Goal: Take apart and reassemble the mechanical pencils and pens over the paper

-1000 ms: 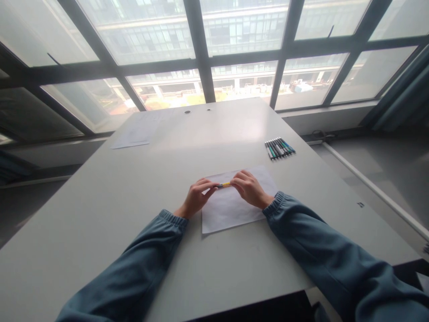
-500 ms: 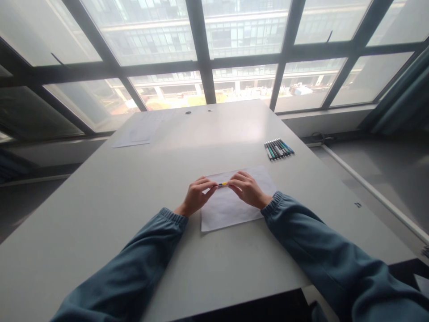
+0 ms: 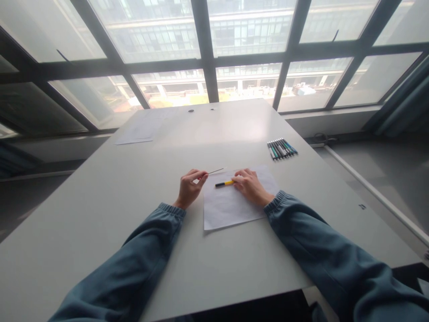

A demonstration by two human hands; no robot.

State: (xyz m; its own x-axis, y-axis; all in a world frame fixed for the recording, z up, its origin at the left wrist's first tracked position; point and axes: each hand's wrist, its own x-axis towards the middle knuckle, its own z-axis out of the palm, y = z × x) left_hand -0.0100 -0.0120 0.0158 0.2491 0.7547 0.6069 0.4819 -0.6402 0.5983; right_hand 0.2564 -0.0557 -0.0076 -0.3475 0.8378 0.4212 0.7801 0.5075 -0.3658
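Note:
My left hand [image 3: 191, 187] pinches one end of a pen refill [image 3: 216, 171], a thin dark rod that points right and slightly up. Between the fingers of my right hand [image 3: 248, 184] is a yellow pen barrel [image 3: 228, 183] with a black end facing left; its right end is hidden by the fingers. The barrel is just over a white sheet of paper [image 3: 224, 212], while the refill crosses above the sheet's far left corner. Refill and barrel are apart.
A row of several pens [image 3: 282, 149] lies on the white table [image 3: 134, 214] to the far right. More paper sheets [image 3: 137, 129] rest at the far left. Large windows stand behind the table's far edge, and a small dark mark [image 3: 362, 206] shows near its right edge.
My hands have moved apart, the left one back to the left and a little up. The refill now shows outside the barrel, and the barrel's black end is uncovered.

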